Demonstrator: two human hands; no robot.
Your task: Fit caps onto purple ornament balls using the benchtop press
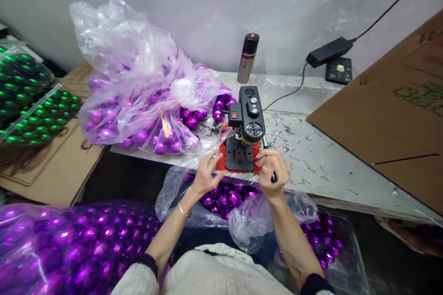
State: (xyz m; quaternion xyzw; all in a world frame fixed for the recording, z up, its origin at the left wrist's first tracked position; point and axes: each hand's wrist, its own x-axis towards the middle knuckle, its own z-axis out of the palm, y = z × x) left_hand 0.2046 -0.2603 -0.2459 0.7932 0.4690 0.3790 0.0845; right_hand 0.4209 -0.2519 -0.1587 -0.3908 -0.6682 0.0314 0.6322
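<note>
A small black machine (252,113) with round vents and a red switch stands on the bench, over a black slotted plate (239,156) on a red mat (220,162). My left hand (206,174) is at the plate's left side, fingers apart and nothing visible in them. At the right side, my right hand (274,170) is closed around a black-handled rod (274,177); its thin metal shaft shows above the fist, and the palm hides the rest. An open plastic bag of shiny purple ball ornaments (230,197) lies below both hands at my lap.
A large clear bag of purple ornaments (138,101) fills the bench's left. Behind the machine are a spray can (247,57) and a power adapter (329,52). A cardboard box (387,115) stands right. Dark scraps (297,140) litter the bench; green ornaments (44,115) lie far left.
</note>
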